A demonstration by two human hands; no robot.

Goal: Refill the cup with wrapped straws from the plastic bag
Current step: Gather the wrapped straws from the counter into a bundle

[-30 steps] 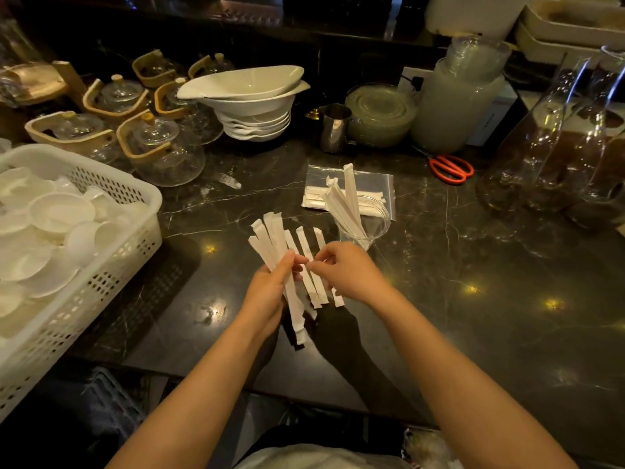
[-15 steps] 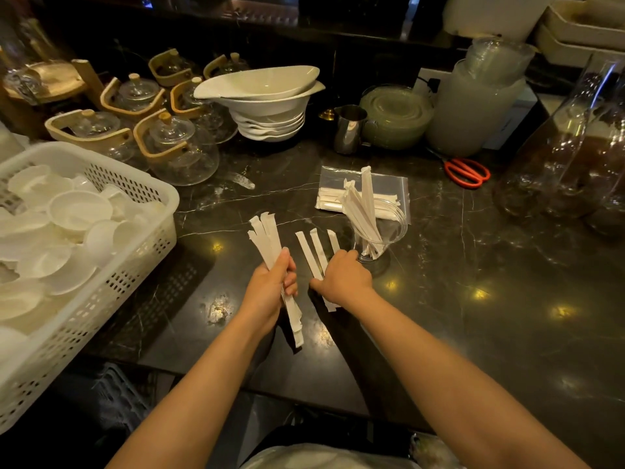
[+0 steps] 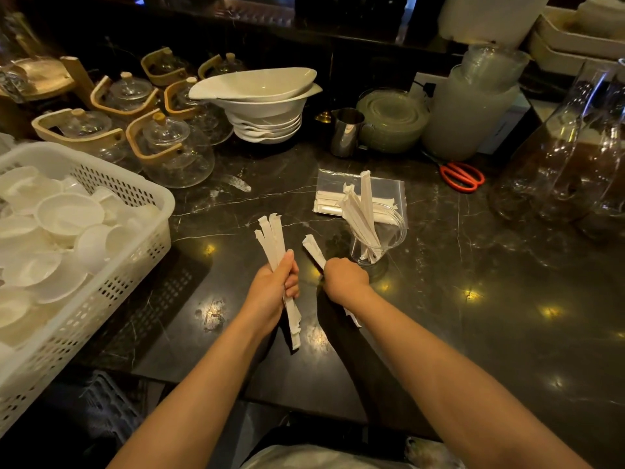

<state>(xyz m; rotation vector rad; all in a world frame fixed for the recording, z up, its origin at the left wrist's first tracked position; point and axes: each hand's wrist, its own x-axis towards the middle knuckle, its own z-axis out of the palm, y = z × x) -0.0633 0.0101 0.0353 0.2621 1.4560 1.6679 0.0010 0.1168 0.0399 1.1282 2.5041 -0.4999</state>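
Note:
A clear plastic cup (image 3: 389,242) stands on the dark marble counter and holds several white wrapped straws (image 3: 359,214) leaning left. Behind it lies a clear plastic bag (image 3: 389,186) with more wrapped straws flat inside. My left hand (image 3: 274,286) is closed around a bundle of wrapped straws (image 3: 272,238) that fans upward and sticks out below the fist. My right hand (image 3: 343,280), just left of the cup, grips a smaller bunch of wrapped straws (image 3: 314,249); its lower ends show under the wrist.
A white perforated basket (image 3: 101,286) of small white dishes fills the left. Glass teapots (image 3: 172,154), stacked white bowls (image 3: 267,106), a steel jug (image 3: 346,132) and red scissors (image 3: 461,176) line the back. Tall glass carafes (image 3: 568,157) stand at the right.
The one fanned handful has been split: my left hand keeps the larger bundle, my right hand has drawn a few straws away to the right, closer to the cup.

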